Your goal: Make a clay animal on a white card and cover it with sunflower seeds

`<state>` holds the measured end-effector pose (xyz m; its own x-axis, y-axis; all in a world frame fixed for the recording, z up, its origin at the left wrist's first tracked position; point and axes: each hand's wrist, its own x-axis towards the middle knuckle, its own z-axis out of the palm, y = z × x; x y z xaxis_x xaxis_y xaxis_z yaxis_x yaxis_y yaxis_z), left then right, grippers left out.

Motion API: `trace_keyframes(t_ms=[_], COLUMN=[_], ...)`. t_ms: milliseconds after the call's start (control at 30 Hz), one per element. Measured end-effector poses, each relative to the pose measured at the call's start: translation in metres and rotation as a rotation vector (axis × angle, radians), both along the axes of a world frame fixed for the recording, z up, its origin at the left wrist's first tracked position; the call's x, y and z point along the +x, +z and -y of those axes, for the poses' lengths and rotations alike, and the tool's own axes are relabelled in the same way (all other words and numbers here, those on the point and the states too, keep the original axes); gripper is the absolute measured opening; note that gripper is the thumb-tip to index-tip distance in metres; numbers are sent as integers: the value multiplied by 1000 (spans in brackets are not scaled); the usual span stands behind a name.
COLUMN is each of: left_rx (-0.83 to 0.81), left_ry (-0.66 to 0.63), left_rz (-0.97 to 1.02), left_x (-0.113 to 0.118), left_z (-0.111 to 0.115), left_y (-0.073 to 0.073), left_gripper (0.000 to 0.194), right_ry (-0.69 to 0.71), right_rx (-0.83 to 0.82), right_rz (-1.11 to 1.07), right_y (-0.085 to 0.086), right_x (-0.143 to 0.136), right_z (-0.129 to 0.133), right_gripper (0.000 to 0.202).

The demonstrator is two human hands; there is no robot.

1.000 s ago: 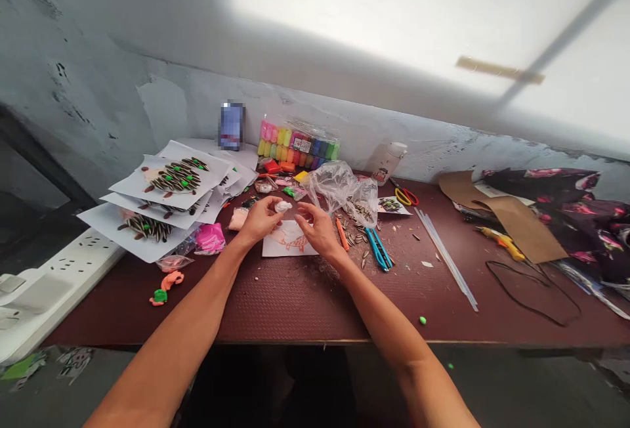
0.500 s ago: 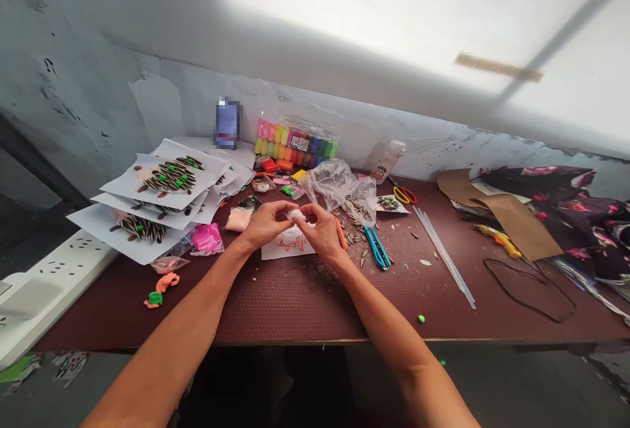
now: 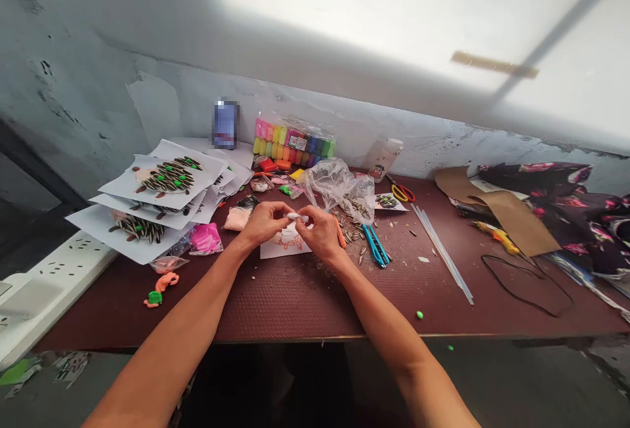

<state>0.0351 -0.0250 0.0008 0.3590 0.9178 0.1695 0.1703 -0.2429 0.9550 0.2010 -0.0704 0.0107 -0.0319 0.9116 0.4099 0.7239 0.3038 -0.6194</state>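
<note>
Just above the orange-lined drawing sheet [image 3: 275, 250], the left hand [image 3: 264, 224] and right hand [image 3: 319, 233] pinch opposite ends of a white, clay-like lump [image 3: 297, 216], fingers nearly closed, presumably for even control; the blue cutter [image 3: 377, 246] lies right, seemingly for easy reach.

The white piece [image 3: 297, 216] is small and somewhat long in shape, and its surface looks uneven. It is held almost level above the bench [image 3: 285, 303], pinched between the fingers [image 3: 279, 209] of both hands, which hide its ends partly. Below it in the view, a white sheet [image 3: 273, 250] lies flat on the bench, bearing an orange line drawing [image 3: 292, 240], of which the hands cover some part.
</note>
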Motion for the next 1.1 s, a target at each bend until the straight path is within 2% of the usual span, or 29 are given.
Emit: trace_keyframes(t_ms=[100,233,333,400,467,633,867,967,1100], left_rx=[7,25,88,168,241,296,288,286,282], left_ry=[53,157,274,361,415,430,455,472,456], left_rz=[-4,-29,-127,-233,-334,-465,-607,-671,-697], left_x=[-1,-6,-10,-13,-15,-17,-17,-17,-17], left_z=[-3,-8,-13,-17,-20,-25,-27,-26,-24], left_y=[0,-2,-5,-8,-11,-19,-24,-22,-19], left_gripper=[23,21,28,34,36,43,12,10,7], right_ry=[-7,92,164,164,129,35,-7,-21,-5], right_rx=[-21,-128,-141,-133,-196,-204,-161,-143,-213], right_rz=[-103,-376,-438,-357,-268,-12,273,378,528], right_y=[-1,-1,-1,-3,-6,-9,-3,-4,1], right_x=[3,16,30,38,42,37,23,16,8], right_z=[-1,-5,-8,-9,-9,-3,5,8,12], right_gripper=[11,15,23,24,24,11,15,16,21])
